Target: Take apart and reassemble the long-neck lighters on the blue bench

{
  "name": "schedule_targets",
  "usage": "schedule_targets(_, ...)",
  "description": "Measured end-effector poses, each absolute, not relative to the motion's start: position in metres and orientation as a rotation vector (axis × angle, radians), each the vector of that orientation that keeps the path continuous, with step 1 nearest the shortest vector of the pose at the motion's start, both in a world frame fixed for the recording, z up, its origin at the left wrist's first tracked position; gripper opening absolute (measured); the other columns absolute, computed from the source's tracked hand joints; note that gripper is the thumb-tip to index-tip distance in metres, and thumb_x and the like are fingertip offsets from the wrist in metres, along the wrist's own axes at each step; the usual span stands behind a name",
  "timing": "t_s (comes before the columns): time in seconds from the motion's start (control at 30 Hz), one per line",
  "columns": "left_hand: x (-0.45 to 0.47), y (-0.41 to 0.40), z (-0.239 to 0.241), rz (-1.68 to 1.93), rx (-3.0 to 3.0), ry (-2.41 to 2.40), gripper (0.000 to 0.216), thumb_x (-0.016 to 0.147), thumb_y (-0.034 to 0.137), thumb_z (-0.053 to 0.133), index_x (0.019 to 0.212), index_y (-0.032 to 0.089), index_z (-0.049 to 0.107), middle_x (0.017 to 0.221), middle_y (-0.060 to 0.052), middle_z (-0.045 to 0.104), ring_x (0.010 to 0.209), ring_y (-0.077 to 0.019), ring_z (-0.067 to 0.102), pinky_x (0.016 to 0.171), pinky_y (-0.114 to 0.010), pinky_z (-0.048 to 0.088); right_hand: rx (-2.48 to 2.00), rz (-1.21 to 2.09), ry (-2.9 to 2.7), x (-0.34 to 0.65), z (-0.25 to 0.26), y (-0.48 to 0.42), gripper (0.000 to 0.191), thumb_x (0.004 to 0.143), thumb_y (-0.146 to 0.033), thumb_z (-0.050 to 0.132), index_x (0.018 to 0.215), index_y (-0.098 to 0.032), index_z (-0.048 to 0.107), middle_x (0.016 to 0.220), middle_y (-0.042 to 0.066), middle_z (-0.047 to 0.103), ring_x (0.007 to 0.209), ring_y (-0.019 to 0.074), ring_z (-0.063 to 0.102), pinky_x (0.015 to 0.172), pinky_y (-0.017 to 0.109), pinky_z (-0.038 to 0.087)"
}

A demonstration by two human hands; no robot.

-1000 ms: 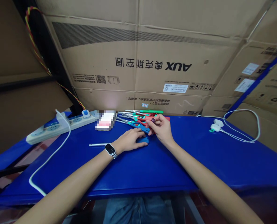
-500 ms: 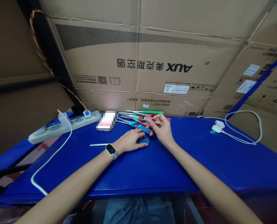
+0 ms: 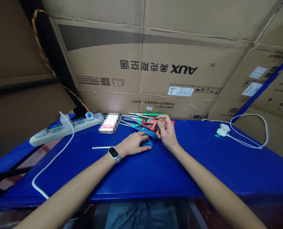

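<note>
My left hand (image 3: pixel 133 142) presses a blue stick lighter (image 3: pixel 147 144) flat on the table, fingers curled over its handle. The lighter's thin metal tube sticks out to the left beneath my wrist. In a pinch of my right hand (image 3: pixel 167 135) is a small screwdriver (image 3: pixel 156 126) with a dark purple handle. Its thin shaft slants down toward the lighter's handle; whether the tip touches is too small to tell. Just behind my hands lie another blue stick lighter (image 3: pixel 143 129), several red ones (image 3: pixel 152 121) and a green-handled rod (image 3: pixel 155 114), all with metal tubes pointing left.
A blurred-out phone-like object (image 3: pixel 109 123) lies left of the lighters. Beyond it runs a white power strip (image 3: pixel 70 127) with a white cable (image 3: pixel 53 163). A white charger with cord (image 3: pixel 224 130) is at the right. Cardboard (image 3: pixel 155 47) walls the back of the blue table (image 3: pixel 151 181).
My right hand's fingers have shifted and curled around the screwdriver, whose purple handle and shaft now show more upright. My left hand and the lighter under it stay in place.
</note>
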State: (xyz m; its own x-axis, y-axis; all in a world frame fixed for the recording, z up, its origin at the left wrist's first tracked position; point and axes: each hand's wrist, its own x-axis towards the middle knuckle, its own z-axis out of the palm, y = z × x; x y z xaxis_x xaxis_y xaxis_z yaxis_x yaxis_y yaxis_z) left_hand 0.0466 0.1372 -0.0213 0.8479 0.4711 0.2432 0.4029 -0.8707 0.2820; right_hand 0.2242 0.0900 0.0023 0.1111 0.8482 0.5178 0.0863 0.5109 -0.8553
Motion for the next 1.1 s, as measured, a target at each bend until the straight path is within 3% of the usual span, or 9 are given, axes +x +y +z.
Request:
schedule_targets(0.17,0.047,0.137,-0.020,0.438,2.825,0.675,0.036,0.091,0.052,0.055,0.105,0.021,0.063,0.107,-0.005,0.063,0.094,-0.0218,0.062,0.079,-0.032,0.048,-0.887,0.680,-1.324,0.221,0.000,0.091,0.036,0.086,-0.051,0.065,0.086,-0.023,0.044,0.062,-0.005,0.064,0.033,0.0047,0.041,0.032,0.016,0.029)
schedule_targets(0.3,0.047,0.136,-0.019,0.429,2.832,0.680,0.034,0.091,0.051,0.056,0.103,0.021,0.064,0.107,-0.005,0.063,0.094,-0.0218,0.062,0.078,-0.031,0.048,-0.900,0.689,-1.298,0.221,0.002,0.089,0.038,0.080,-0.053,0.071,0.082,-0.020,0.052,0.074,0.000,0.071,0.034,0.0069,0.050,0.032,0.019,0.038)
schedule_targets(0.53,0.048,0.136,-0.019,0.432,2.811,0.698,0.035,0.090,0.052,0.056,0.105,0.021,0.064,0.108,-0.005,0.063,0.093,-0.0214,0.062,0.078,-0.031,0.047,-0.913,0.598,-1.405,0.225,0.006,0.088,0.036,0.089,-0.053,0.059,0.094,-0.018,0.068,0.075,0.000,0.065,0.037,0.0046,0.047,0.035,0.020,0.039)
schedule_targets(0.67,0.048,0.137,-0.021,0.452,2.816,0.678,0.035,0.090,0.052,0.055,0.105,0.021,0.064,0.107,-0.005,0.063,0.091,-0.0211,0.062,0.078,-0.031,0.047,-0.898,0.607,-1.348,0.222,0.003,0.089,0.035,0.087,-0.052,0.063,0.104,-0.021,0.060,0.074,-0.002,0.065,0.036,0.0048,0.046,0.033,0.018,0.038)
schedule_targets(0.83,0.048,0.137,-0.022,0.465,2.820,0.663,0.034,0.090,0.051,0.056,0.102,0.020,0.064,0.107,-0.006,0.063,0.090,-0.0208,0.062,0.076,-0.030,0.047,-0.932,0.640,-1.242,0.219,0.003,0.090,0.042,0.075,-0.050,0.077,0.081,-0.022,0.047,0.068,-0.002,0.069,0.034,0.0078,0.050,0.031,0.019,0.037)
schedule_targets(0.93,0.047,0.137,-0.022,0.473,2.826,0.663,0.034,0.090,0.052,0.055,0.102,0.021,0.064,0.105,-0.005,0.063,0.089,-0.0205,0.062,0.075,-0.030,0.047,-0.902,0.690,-1.309,0.223,0.006,0.089,0.038,0.079,-0.051,0.073,0.078,-0.021,0.050,0.075,0.002,0.072,0.036,0.0082,0.053,0.034,0.020,0.040)
schedule_targets(1.1,0.047,0.138,-0.022,0.474,2.817,0.671,0.035,0.090,0.052,0.056,0.104,0.021,0.064,0.105,-0.005,0.064,0.090,-0.0209,0.062,0.076,-0.031,0.047,-0.876,0.643,-1.437,0.229,0.009,0.087,0.034,0.090,-0.052,0.059,0.088,-0.018,0.061,0.080,0.003,0.071,0.040,0.0062,0.049,0.039,0.021,0.040)
